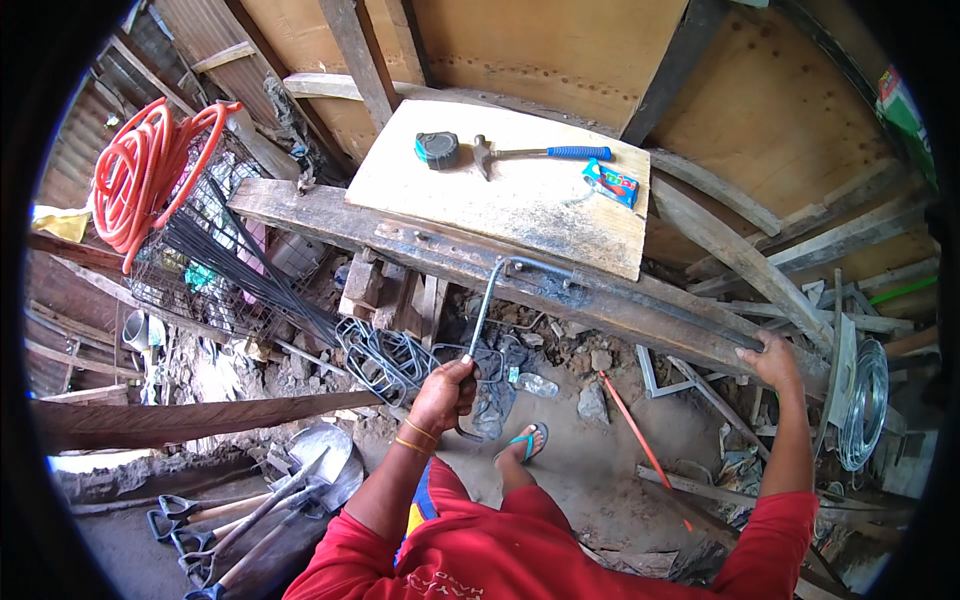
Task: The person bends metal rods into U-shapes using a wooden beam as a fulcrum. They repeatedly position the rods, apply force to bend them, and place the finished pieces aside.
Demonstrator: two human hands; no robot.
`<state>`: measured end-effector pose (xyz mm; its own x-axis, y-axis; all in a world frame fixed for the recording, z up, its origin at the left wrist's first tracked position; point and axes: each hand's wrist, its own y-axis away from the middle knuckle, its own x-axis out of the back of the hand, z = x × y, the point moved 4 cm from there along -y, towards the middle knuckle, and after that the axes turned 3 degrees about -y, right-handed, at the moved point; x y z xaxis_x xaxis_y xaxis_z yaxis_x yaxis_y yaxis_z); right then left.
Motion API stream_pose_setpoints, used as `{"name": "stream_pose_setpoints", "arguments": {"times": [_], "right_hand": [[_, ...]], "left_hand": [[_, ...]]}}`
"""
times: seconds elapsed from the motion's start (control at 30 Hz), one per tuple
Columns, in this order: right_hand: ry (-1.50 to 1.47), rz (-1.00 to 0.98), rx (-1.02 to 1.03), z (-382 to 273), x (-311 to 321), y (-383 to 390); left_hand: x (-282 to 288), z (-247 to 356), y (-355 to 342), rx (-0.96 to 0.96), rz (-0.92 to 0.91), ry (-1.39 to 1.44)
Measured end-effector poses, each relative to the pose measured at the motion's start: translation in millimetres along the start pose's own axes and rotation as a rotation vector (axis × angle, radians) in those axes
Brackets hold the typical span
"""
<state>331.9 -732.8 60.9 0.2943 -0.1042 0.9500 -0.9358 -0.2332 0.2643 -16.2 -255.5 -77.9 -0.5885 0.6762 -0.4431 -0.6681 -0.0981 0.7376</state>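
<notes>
My left hand (441,400) is closed round a thin steel rod (485,310), which rises from the fist to pins on the near side of a long wooden beam (620,308). At the pins it meets a dark bar (660,302) lying along the beam; whether the two are one piece I cannot tell. Far to the right, my right hand (771,360) grips the bar's other end, close to the beam. Behind the beam, a pale plywood board (420,200) carries a tape measure (437,150), a blue-handled hammer (545,153) and a small blue packet (610,184).
Bent steel rods (385,360) hang below the beam's left part. A coiled orange hose (150,180) hangs at left, above dark straight rods (245,260). Shovels (325,465) lie lower left. A wire coil (864,405) hangs at right; an orange-red rod (640,440) leans near my feet.
</notes>
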Motion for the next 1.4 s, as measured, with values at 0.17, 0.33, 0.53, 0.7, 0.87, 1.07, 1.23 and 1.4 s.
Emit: {"name": "stream_pose_setpoints", "arguments": {"times": [0.17,0.33,0.53,0.7,0.87,1.07,1.23,1.4], "right_hand": [[0.02,-0.039,-0.056,11,-12,2],[-0.161,-0.161,-0.1,12,-25,11],[-0.167,-0.029,0.048,17,-39,16],[-0.058,0.073,0.079,25,-46,19],[-0.011,0.121,0.083,22,-53,30],[-0.016,0.194,0.083,18,-57,37],[-0.008,0.204,0.093,19,-59,40],[-0.004,0.253,0.113,19,-64,45]], "left_hand": [[1,0,-9,0.011,0.026,-0.06],[5,5,-9,-0.034,0.108,-0.083],[6,6,-6,-0.044,0.121,-0.128],[5,10,-4,-0.04,0.156,-0.116],[5,16,-3,-0.04,0.162,-0.149],[6,17,-1,-0.016,0.184,-0.195],[6,18,0,0.016,0.156,-0.201],[6,17,-2,0.026,0.102,-0.213]]}}
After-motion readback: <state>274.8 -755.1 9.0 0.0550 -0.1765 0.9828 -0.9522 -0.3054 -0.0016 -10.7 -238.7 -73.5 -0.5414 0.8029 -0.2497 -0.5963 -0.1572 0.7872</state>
